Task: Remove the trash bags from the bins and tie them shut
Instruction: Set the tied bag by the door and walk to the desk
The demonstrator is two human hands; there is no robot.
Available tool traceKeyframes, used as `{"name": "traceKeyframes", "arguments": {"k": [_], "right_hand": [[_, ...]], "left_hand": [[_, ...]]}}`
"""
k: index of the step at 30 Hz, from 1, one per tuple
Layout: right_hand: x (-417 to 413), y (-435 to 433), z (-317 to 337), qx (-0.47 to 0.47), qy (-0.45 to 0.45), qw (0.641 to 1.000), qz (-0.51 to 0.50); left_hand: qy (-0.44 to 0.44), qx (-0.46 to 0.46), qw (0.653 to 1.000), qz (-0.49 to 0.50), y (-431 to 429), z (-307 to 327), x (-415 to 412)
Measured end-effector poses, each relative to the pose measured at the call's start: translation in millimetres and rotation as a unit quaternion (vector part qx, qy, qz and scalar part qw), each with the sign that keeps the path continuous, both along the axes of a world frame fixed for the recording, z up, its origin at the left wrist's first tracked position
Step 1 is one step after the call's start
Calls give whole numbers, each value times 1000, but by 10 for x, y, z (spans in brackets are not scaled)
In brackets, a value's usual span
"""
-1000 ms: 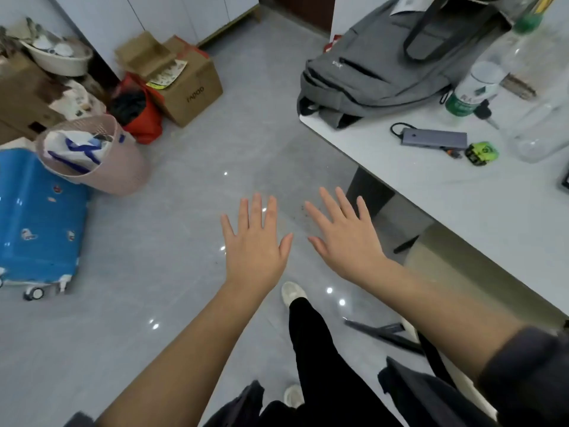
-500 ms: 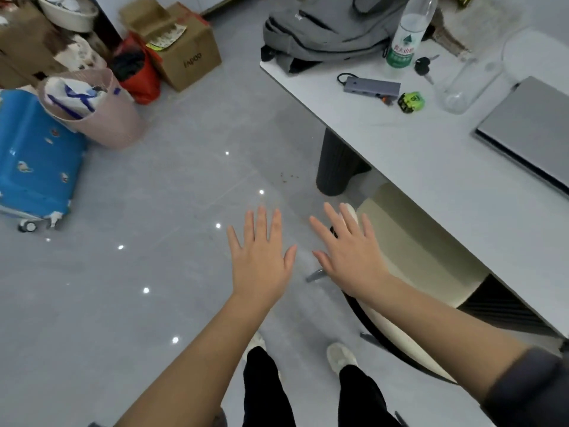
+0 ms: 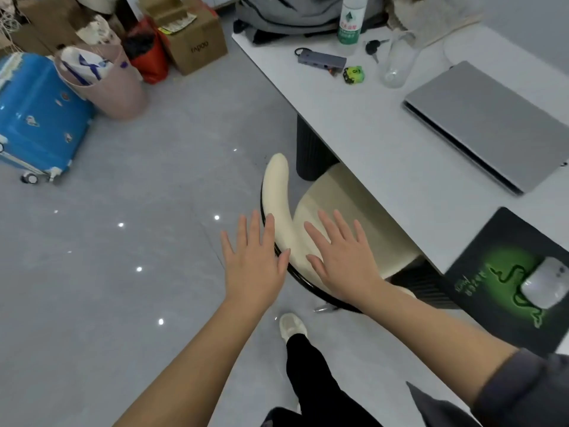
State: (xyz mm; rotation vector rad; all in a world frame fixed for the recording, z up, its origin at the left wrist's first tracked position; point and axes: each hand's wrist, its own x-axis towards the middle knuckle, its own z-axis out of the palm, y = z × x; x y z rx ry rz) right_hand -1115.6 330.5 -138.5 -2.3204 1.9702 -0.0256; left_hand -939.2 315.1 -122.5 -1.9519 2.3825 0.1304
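Standing on the floor at the far left, the pink bin point(image 3: 114, 90) is sitting just beside a blue suitcase point(image 3: 40, 112). A white bag point(image 3: 81, 64) with blue markings is bulging above its rim. A red sack point(image 3: 151, 60) and a cardboard box point(image 3: 197, 44) are crowding in behind it.

You are holding your left hand point(image 3: 254, 266) and right hand point(image 3: 341, 263) out in front of you, well apart from the bin. Each grip is spread flat, fingers straight, pinching nothing. The right one is showing over the back of the cream chair point(image 3: 277, 186) tucked under the surface point(image 3: 369, 134); whether it is touching, I cannot tell.

By my reading, you are only approaching and the bag is not yet out. Be closing in until the bin is directly below you. Be gathering the bag's edge from opposite sides, one hand each. The bin is looking light, so it is likely to be rising with the bag. Be lifting slowly and straight, and be steadying the rim if it is tipping toward the suitcase.
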Motion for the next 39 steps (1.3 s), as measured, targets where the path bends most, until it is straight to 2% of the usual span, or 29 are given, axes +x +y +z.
{"name": "traceKeyframes", "arguments": {"k": [5, 10, 14, 20, 25, 32, 39], "right_hand": [[-327, 907, -62, -10, 11, 1000, 10], [-721, 1727, 8, 26, 10, 999, 24], [-1114, 2127, 45, 29, 7, 998, 49], [-1894, 2704, -82, 26, -2, 995, 97], [-2712, 3230, -247, 41, 24, 991, 126], [-3371, 3773, -318, 23, 37, 990, 134], [-3983, 4385, -512, 29, 50, 994, 93]], "left_hand": [[3, -15, 1000, -15, 1013, -74, -357], [2, 18, 1000, 10, 1873, -29, -720], [-3, 3, 1000, 11, 2268, -7, -1119], [-5, 7, 998, 68, 2989, -159, -1908], [0, 42, 993, 107, 3643, -319, -2549], [-3, 42, 996, 78, 4167, -418, -3287], [3, 67, 996, 56, 4751, -627, -3876]]}}
